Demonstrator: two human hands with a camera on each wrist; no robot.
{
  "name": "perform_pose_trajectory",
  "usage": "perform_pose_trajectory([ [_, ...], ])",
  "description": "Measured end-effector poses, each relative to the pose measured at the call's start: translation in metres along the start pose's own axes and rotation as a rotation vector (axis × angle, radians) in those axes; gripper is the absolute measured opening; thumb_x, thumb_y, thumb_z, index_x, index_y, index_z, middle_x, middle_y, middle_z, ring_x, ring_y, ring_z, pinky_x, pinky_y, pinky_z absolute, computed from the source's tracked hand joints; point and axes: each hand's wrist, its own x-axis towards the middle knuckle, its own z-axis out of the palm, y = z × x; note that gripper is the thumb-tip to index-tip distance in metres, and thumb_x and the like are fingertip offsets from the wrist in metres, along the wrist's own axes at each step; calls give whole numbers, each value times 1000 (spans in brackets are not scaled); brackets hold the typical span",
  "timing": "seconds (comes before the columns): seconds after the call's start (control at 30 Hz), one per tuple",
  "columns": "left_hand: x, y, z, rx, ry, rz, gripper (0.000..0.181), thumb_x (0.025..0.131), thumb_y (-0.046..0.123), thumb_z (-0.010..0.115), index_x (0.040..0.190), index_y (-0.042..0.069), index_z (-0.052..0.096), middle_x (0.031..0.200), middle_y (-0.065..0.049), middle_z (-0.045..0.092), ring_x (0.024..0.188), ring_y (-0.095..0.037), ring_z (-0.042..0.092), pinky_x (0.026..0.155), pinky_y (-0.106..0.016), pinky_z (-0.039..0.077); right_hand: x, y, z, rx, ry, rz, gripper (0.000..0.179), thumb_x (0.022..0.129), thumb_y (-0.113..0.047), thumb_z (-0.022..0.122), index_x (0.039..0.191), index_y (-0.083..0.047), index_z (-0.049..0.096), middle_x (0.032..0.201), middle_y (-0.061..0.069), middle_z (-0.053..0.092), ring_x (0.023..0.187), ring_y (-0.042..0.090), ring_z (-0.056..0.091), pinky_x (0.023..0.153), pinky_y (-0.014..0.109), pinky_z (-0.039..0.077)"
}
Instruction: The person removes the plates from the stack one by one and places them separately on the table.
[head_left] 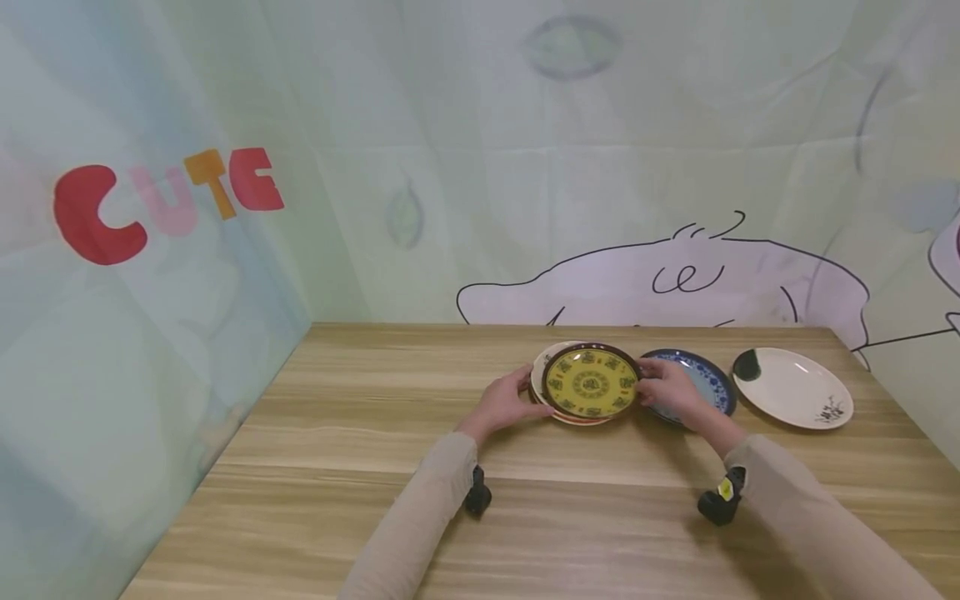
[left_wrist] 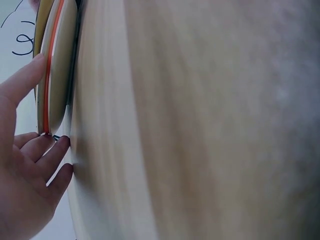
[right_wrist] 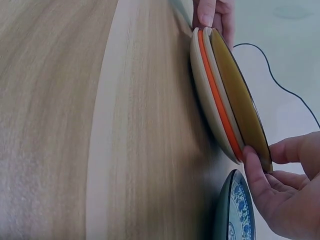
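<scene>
As the right hand [head_left: 666, 390] pinches the yellow plate [head_left: 591, 383] at its right rim, atop the pale stack [right_wrist: 212, 90], the left hand [head_left: 504, 405] clasps that stack's left edge!

A wood-grained counter [head_left: 570, 525] spans the lower frame; on it, right of centre, sits a stack of plates [head_left: 585, 387], with a blue patterned plate [head_left: 705, 382] and a white plate [head_left: 795, 390] lying farther right.

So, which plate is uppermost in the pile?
The yellow plate with the dark rim: an orange edge shows beneath it; the blue plate and green-patched plate lie to its right.
</scene>
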Motion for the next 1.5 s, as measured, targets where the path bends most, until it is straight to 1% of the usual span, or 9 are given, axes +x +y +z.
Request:
perform_pose_trajectory([
  [0.2, 0, 0, 0, -1, -4, 3, 93, 70, 39, 76, 141, 3, 29, 136, -10, 44, 123, -19, 44, 106, -32, 30, 0, 1, -2, 39, -4, 34, 53, 85, 3, 48, 134, 13, 29, 122, 35, 42, 78, 17, 59, 72, 27, 55],
  [0.37, -1, 0, 0, 2, -5, -5, 92, 70, 39, 76, 141, 4, 29, 137, -10, 43, 124, -18, 43, 107, -32, 29, -5, 0, -5, 76, 10, 52, 53, 85, 4, 48, 134, 12, 29, 125, 34, 42, 84, 19, 59, 72, 26, 55],
  [0.57, -2, 1, -1, 5, 0, -3, 91, 71, 39, 76, 141, 4, 29, 137, -11, 43, 124, -19, 43, 107, -32, 29, -12, 1, -9, 79, 12, 48, 54, 87, 3, 48, 136, 10, 28, 125, 34, 42, 84, 15, 59, 72, 24, 54],
  [0.8, 0, 0, 0, 1, 7, 13, 89, 70, 38, 76, 141, 6, 31, 135, -10, 46, 122, -19, 45, 106, -32, 31, -21, 2, -15, 95, 8, 40, 53, 87, 2, 47, 136, 10, 28, 125, 34, 42, 82, 12, 59, 72, 25, 54],
  [1.07, -2, 2, 0, -4, 5, -3, 89, 70, 37, 77, 141, 9, 31, 135, -9, 45, 123, -19, 45, 106, -34, 30, -32, 7, -27, 104, 4, 21, 53, 88, 0, 48, 136, 9, 29, 125, 34, 43, 83, 9, 59, 74, 26, 54],
  [1.3, -1, 0, 0, 1, 1, -6, 89, 70, 37, 77, 141, 9, 31, 136, -9, 45, 123, -19, 44, 106, -34, 30, -42, 11, -38, 114, -19, 16, 56, 89, -2, 48, 138, 10, 24, 127, 35, 39, 84, 5, 58, 76, 26, 53],
  [1.4, 0, 0, 0, 6, -4, -1, 89, 70, 37, 76, 141, 8, 30, 136, -9, 44, 123, -19, 44, 106, -34, 30, -46, 14, -41, 130, -33, 23, 56, 89, -2, 48, 138, 11, 22, 129, 36, 37, 83, 3, 57, 76, 25, 53],
  [1.5, 0, 0, 0, 8, -6, -3, 89, 71, 37, 76, 141, 8, 30, 136, -9, 44, 123, -19, 44, 106, -33, 30, -50, 17, -42, 140, -36, 12, 57, 89, -1, 48, 137, 13, 22, 129, 37, 35, 82, 2, 57, 75, 24, 54],
])
